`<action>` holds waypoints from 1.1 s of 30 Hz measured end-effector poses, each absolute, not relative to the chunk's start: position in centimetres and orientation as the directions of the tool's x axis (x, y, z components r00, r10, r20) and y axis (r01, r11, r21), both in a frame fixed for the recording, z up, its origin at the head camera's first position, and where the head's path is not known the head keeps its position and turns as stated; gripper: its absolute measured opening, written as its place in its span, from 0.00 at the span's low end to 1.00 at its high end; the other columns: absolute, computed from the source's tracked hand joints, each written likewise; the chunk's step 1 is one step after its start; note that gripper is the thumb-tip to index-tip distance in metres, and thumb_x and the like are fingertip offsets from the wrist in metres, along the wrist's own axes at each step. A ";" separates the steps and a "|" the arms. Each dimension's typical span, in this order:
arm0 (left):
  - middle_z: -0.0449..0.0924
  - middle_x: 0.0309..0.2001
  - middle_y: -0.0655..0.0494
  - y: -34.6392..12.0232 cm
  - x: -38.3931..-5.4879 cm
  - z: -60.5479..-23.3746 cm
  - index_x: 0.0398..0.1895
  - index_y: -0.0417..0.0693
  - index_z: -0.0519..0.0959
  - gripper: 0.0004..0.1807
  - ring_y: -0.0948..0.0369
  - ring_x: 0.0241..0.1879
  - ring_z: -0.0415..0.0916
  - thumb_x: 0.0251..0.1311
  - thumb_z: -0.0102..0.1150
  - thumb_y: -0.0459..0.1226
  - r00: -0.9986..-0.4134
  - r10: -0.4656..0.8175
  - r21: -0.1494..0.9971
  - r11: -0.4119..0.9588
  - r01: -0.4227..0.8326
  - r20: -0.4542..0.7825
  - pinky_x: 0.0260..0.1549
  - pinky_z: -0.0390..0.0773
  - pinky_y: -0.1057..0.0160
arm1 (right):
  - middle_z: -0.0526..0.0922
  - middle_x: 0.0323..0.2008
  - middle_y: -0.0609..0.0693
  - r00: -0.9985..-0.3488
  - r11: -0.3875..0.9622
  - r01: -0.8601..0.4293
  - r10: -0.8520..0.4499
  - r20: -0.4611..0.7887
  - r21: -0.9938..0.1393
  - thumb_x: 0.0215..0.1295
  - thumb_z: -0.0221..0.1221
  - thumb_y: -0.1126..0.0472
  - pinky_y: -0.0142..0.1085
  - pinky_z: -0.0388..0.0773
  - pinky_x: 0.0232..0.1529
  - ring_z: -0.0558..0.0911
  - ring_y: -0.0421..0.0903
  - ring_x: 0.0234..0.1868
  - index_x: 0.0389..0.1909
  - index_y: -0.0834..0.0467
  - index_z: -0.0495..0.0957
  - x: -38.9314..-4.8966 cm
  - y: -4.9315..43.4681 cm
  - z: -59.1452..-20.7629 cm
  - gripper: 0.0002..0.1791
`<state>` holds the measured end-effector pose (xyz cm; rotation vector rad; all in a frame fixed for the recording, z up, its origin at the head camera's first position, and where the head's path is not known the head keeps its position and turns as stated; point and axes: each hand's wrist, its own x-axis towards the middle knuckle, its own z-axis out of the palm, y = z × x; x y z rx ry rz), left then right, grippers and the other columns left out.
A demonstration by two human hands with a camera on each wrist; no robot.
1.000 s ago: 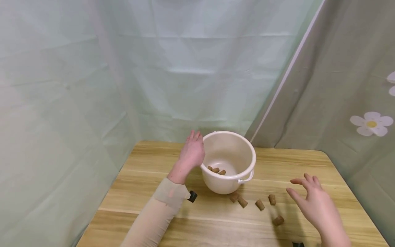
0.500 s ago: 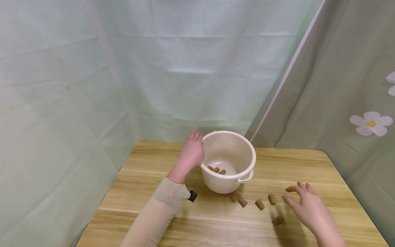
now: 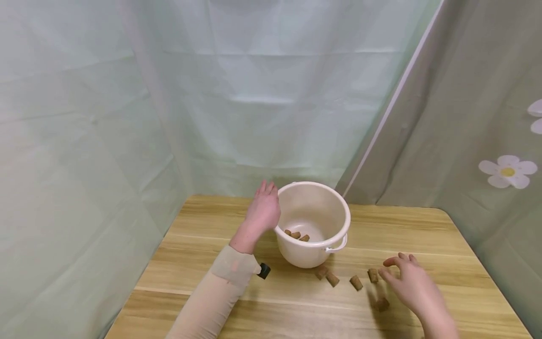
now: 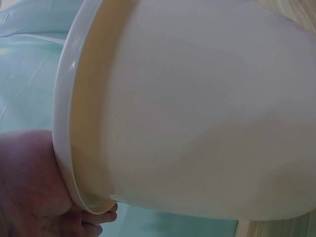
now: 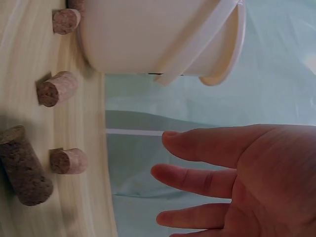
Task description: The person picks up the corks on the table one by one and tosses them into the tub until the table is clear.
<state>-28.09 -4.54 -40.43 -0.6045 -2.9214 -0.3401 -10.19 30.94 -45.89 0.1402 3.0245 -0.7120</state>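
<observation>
A white bucket [image 3: 306, 252] stands on the wooden table with several brown corks [image 3: 304, 238] on its floor. At its left rim is my left hand [image 3: 263, 209]; the left wrist view shows the palm against the rim [image 4: 61, 108] and bent fingertips round its edge. My right hand [image 3: 417, 287] hovers right of the loose corks, thumb and fingers spread, holding nothing. Nearest to it lie one cork [image 3: 373, 275] and, closer to the front, another cork [image 3: 381, 304]. In the right wrist view the open hand [image 5: 232, 182] is apart from the corks [image 5: 25, 168].
More corks lie in front of the bucket, among them one cork [image 3: 356, 282] and another cork [image 3: 332, 279]. The bucket's handle [image 3: 338, 246] hangs at its right side. Pale green curtains [image 3: 254, 117] enclose the wooden table [image 3: 203, 226] at the back and sides.
My right hand has moved left and lower, toward the corks on the table. The left hand has stayed at the bucket's rim, and the bucket has not moved.
</observation>
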 end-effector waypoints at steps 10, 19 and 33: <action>0.59 0.81 0.34 -4.5 -28.2 -40.5 0.78 0.27 0.64 0.27 0.38 0.83 0.48 0.84 0.36 0.33 -0.915 0.367 0.202 0.895 0.396 0.168 0.81 0.52 0.44 | 0.60 0.74 0.82 -0.993 0.889 0.116 0.090 -0.080 -0.443 0.77 0.63 0.44 0.82 0.59 0.65 0.54 0.83 0.76 0.58 0.61 0.84 -10.7 30.9 -46.8 0.25; 0.58 0.81 0.34 -4.6 -28.2 -40.6 0.78 0.27 0.64 0.27 0.39 0.83 0.47 0.84 0.35 0.34 -0.917 0.365 0.218 0.893 0.394 0.163 0.82 0.49 0.45 | 0.61 0.73 0.83 -0.991 0.894 0.126 0.093 -0.095 -0.430 0.77 0.62 0.46 0.83 0.60 0.64 0.54 0.84 0.75 0.57 0.62 0.83 -11.0 30.9 -47.7 0.24; 0.58 0.81 0.33 -4.7 -28.0 -40.4 0.78 0.26 0.64 0.27 0.39 0.83 0.46 0.84 0.34 0.33 -0.916 0.361 0.253 0.883 0.396 0.175 0.81 0.48 0.44 | 0.61 0.72 0.83 -0.990 0.901 0.137 0.106 -0.098 -0.412 0.76 0.63 0.45 0.82 0.61 0.65 0.55 0.85 0.74 0.56 0.63 0.84 -11.3 30.5 -48.1 0.25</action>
